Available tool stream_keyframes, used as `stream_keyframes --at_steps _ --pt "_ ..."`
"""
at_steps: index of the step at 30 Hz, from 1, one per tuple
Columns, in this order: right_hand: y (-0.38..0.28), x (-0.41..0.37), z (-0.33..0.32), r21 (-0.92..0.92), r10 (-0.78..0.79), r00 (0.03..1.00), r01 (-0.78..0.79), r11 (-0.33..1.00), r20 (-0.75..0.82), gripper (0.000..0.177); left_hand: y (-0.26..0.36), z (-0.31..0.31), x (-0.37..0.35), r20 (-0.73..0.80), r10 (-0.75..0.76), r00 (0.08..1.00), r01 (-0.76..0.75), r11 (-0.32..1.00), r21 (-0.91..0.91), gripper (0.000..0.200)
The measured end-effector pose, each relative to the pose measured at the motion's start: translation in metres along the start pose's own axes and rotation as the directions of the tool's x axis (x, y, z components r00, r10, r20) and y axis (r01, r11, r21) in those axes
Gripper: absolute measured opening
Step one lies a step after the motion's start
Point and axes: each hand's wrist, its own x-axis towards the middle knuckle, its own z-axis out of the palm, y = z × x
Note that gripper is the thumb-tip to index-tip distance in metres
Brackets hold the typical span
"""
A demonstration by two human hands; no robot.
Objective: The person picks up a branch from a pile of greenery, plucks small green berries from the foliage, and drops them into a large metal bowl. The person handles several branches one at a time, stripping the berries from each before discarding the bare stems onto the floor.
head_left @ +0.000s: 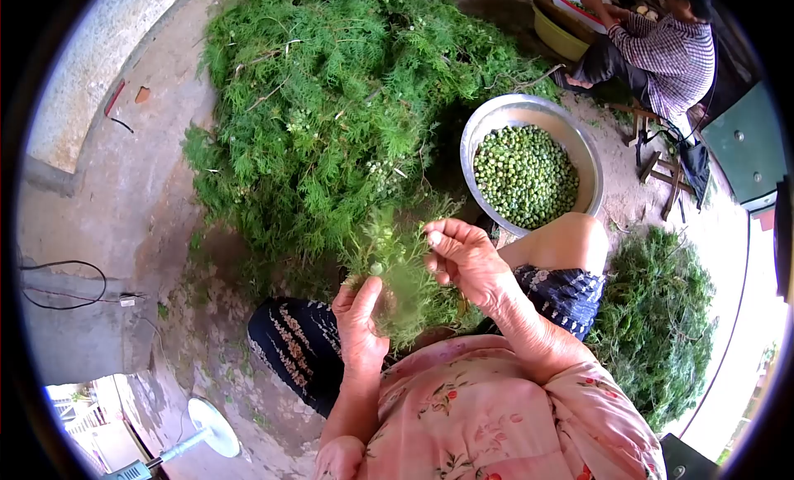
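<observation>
My left hand point(361, 319) is closed around a feathery green conifer sprig point(405, 286), its thumb pointing up beside a small round green cone point(376, 268). Part of the sprig is blurred. To its right, my right hand point(471, 261) has thumb and index finger pinched together at the sprig's edge; whatever lies between those fingertips is too small to make out. Beyond the right hand stands a wide metal basin point(597, 178) holding many small round green cones point(525, 170).
A large heap of cut green branches point(314, 108) lies ahead, and a smaller pile point(657, 323) lies to the right. Another person point(666, 58) sits at the upper right beside a yellow tub point(558, 38). A standing fan point(213, 428) is at the lower left, a black cable point(103, 281) above it.
</observation>
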Motion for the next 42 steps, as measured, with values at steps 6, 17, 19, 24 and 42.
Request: stream_keyframes --at_steps 6,17,19,24,42 --pt "0.007 -0.005 0.008 0.057 0.155 0.984 -0.161 0.985 0.093 0.018 -0.005 0.0 0.002 0.062 -0.013 0.998 0.013 1.0 -0.003 0.006" --pt "0.006 -0.011 0.013 0.207 0.171 0.973 -0.201 0.958 0.155 0.02 -0.005 -0.003 0.001 0.119 -0.06 0.991 0.063 0.998 -0.021 0.015" --pt "0.008 -0.011 0.006 0.203 0.144 0.955 -0.199 0.959 0.259 0.024 -0.005 -0.005 0.002 0.132 -0.067 0.989 0.073 0.997 -0.038 0.016" --pt "0.011 -0.009 -0.004 0.207 0.125 0.893 -0.233 0.95 0.432 0.031 -0.008 -0.011 0.006 0.149 -0.075 0.986 0.087 0.993 -0.075 0.014" --pt "0.004 -0.009 0.002 0.009 0.058 0.988 -0.06 0.998 0.146 0.016 -0.005 -0.005 0.002 0.109 -0.091 0.99 0.102 0.99 -0.096 0.012"
